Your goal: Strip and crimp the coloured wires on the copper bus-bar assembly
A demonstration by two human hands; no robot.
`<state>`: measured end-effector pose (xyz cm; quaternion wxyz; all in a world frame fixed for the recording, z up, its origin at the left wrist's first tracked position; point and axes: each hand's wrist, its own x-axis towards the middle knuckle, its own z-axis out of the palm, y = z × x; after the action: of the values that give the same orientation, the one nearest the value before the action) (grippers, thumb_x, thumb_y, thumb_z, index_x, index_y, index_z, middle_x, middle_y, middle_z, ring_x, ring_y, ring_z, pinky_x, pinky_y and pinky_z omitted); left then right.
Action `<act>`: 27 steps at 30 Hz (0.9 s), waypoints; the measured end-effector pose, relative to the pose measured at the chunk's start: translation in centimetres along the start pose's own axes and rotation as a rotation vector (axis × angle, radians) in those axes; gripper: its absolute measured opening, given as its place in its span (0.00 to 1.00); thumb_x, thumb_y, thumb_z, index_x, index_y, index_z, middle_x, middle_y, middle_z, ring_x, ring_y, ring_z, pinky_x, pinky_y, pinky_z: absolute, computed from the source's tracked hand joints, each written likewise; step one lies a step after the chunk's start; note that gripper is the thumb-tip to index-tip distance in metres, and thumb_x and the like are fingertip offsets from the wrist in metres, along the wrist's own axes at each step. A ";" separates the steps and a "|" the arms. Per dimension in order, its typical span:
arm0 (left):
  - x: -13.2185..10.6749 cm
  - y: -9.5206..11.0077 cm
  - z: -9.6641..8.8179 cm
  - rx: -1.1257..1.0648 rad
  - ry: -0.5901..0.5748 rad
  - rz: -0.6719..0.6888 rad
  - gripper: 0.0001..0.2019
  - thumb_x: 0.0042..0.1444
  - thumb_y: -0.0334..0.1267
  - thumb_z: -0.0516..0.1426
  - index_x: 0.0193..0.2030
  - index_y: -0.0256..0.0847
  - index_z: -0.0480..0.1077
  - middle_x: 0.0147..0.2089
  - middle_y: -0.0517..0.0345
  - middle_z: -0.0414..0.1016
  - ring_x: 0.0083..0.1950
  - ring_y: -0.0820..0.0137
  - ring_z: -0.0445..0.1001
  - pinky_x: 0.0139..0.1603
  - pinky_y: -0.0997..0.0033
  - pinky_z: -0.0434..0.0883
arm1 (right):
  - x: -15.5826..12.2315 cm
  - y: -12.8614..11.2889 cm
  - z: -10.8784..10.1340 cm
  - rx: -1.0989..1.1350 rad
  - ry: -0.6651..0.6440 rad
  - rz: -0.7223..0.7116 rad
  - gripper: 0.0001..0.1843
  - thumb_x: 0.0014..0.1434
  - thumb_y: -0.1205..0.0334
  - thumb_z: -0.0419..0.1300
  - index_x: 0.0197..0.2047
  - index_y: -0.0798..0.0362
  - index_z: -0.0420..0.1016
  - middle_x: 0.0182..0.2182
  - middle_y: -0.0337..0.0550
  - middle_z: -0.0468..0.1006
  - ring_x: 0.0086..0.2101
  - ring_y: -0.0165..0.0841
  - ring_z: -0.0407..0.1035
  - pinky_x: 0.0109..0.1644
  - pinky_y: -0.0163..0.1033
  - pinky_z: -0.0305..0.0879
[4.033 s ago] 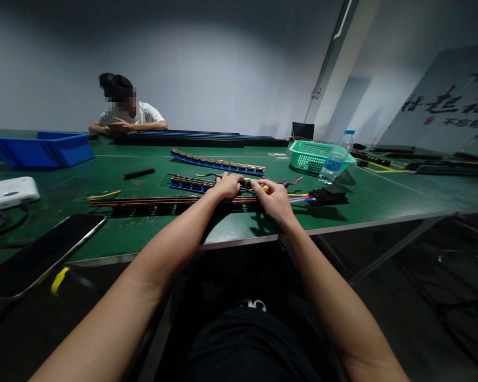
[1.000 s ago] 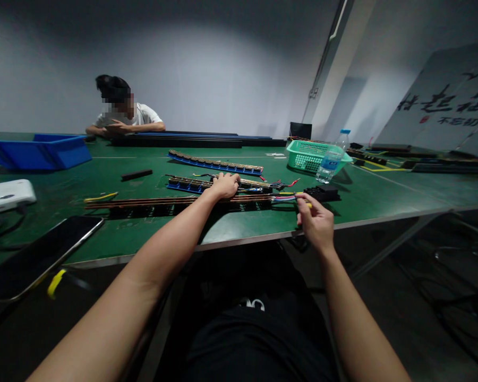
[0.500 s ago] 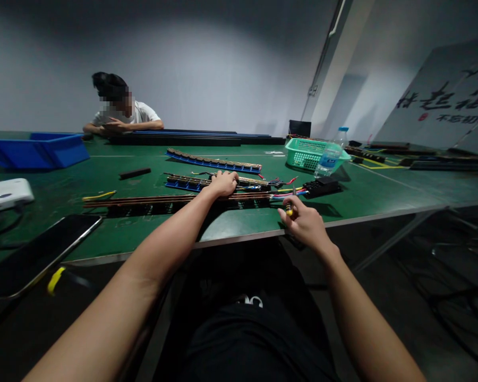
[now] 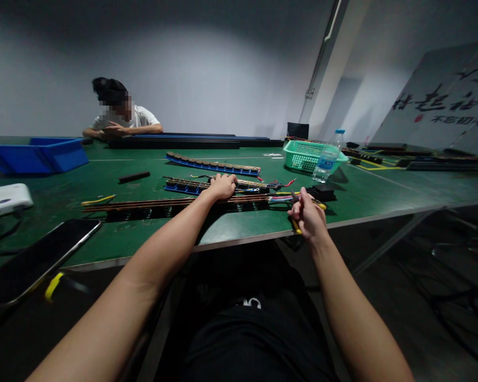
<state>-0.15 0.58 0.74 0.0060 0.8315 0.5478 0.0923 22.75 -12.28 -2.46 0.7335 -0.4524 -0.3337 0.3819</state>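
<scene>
On the green table, my left hand [image 4: 223,187] has its fingers curled down over a short blue-based strip with copper bars [image 4: 187,185]. In front of that hand lies a long strip of parallel copper bars on black holders [image 4: 151,204]. Red, blue and yellow wires [image 4: 281,198] run from its right end to a black connector block [image 4: 322,191]. My right hand [image 4: 309,215] is closed around pliers with yellow handles [image 4: 297,226], whose dark jaws point up beside those wires. I cannot tell if the jaws touch a wire.
Behind the hands lies another blue strip [image 4: 213,163]. A green basket [image 4: 298,155] and a water bottle [image 4: 326,162] stand at the back right. At left are a blue bin [image 4: 59,156], a white box [image 4: 8,199] and a phone [image 4: 43,260]. A person [image 4: 123,114] sits opposite.
My right hand has moved slightly right and turned, and the pliers' yellow handles now show on both sides of it. My left hand has stayed on the strip.
</scene>
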 end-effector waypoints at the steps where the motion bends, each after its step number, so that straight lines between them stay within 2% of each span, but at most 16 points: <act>1: 0.0 0.0 0.0 0.003 0.002 0.000 0.20 0.69 0.39 0.42 0.62 0.46 0.66 0.67 0.47 0.66 0.66 0.49 0.62 0.62 0.42 0.64 | 0.2 -0.1 -0.1 0.052 0.006 0.043 0.29 0.50 0.37 0.68 0.23 0.49 0.59 0.07 0.25 0.59 0.10 0.20 0.49 0.19 0.29 0.65; 4: 0.0 0.0 0.1 0.010 0.002 -0.004 0.20 0.70 0.39 0.42 0.62 0.45 0.66 0.67 0.47 0.66 0.66 0.49 0.62 0.62 0.43 0.64 | 0.6 -0.3 -0.3 0.158 -0.016 0.100 0.27 0.53 0.40 0.68 0.23 0.49 0.59 0.06 0.22 0.52 0.09 0.20 0.44 0.21 0.30 0.67; 7: 0.0 0.1 0.0 0.011 -0.001 -0.005 0.20 0.70 0.39 0.42 0.62 0.45 0.66 0.67 0.47 0.66 0.65 0.49 0.62 0.62 0.43 0.64 | 0.3 -0.2 -0.2 0.130 0.008 0.052 0.26 0.52 0.41 0.68 0.23 0.49 0.59 0.06 0.22 0.54 0.10 0.20 0.46 0.21 0.30 0.66; 9: 0.0 0.1 0.0 0.010 0.001 -0.006 0.20 0.70 0.39 0.42 0.62 0.45 0.66 0.67 0.48 0.66 0.66 0.49 0.62 0.63 0.43 0.63 | -0.6 0.0 0.0 0.016 -0.009 -0.029 0.24 0.50 0.41 0.69 0.26 0.49 0.62 0.08 0.25 0.60 0.12 0.21 0.50 0.19 0.29 0.61; 12: 0.0 0.0 0.0 0.006 0.002 -0.006 0.20 0.70 0.39 0.42 0.62 0.45 0.66 0.67 0.47 0.66 0.66 0.50 0.62 0.63 0.43 0.63 | -3.2 0.3 0.1 -0.251 -0.104 -0.176 0.21 0.51 0.42 0.68 0.31 0.51 0.69 0.13 0.30 0.67 0.15 0.23 0.57 0.18 0.29 0.53; 15: 0.1 -0.1 0.0 0.003 -0.004 -0.011 0.20 0.69 0.39 0.42 0.61 0.46 0.66 0.67 0.48 0.66 0.66 0.50 0.61 0.63 0.43 0.63 | -6.6 0.5 0.3 -0.495 -0.174 -0.358 0.15 0.55 0.48 0.66 0.33 0.52 0.73 0.16 0.31 0.66 0.17 0.25 0.58 0.21 0.31 0.55; 18: 0.2 -0.2 0.1 -0.007 -0.006 -0.013 0.19 0.69 0.39 0.42 0.61 0.47 0.66 0.67 0.48 0.66 0.66 0.50 0.61 0.62 0.42 0.63 | -8.8 0.3 1.2 -0.565 -0.385 -0.526 0.12 0.54 0.54 0.67 0.39 0.50 0.76 0.19 0.32 0.71 0.18 0.26 0.61 0.25 0.34 0.58; 21: 0.4 -0.4 0.3 -0.023 0.001 -0.006 0.19 0.68 0.39 0.43 0.61 0.48 0.66 0.67 0.48 0.66 0.65 0.50 0.61 0.62 0.43 0.63 | -8.4 0.3 2.9 -0.475 -0.573 -0.496 0.16 0.54 0.52 0.67 0.43 0.48 0.74 0.23 0.35 0.75 0.21 0.30 0.66 0.27 0.36 0.62; 24: 0.7 -0.5 0.5 -0.028 0.004 -0.008 0.20 0.67 0.37 0.43 0.61 0.48 0.66 0.66 0.49 0.66 0.65 0.51 0.61 0.62 0.43 0.63 | -6.1 0.8 4.9 -0.262 -0.677 -0.396 0.24 0.52 0.40 0.66 0.45 0.48 0.71 0.24 0.36 0.73 0.24 0.32 0.67 0.30 0.37 0.62; 27: 0.9 -0.6 0.7 -0.023 0.005 -0.011 0.19 0.67 0.37 0.44 0.61 0.49 0.66 0.66 0.49 0.67 0.65 0.51 0.62 0.61 0.45 0.64 | -3.9 1.7 6.5 -0.049 -0.650 -0.258 0.32 0.51 0.28 0.57 0.43 0.48 0.69 0.19 0.34 0.68 0.22 0.31 0.62 0.29 0.37 0.59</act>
<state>-0.26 1.74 0.14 0.0150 0.8281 0.5513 0.1007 14.98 -12.53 -2.16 0.6201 -0.2788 -0.6133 0.4019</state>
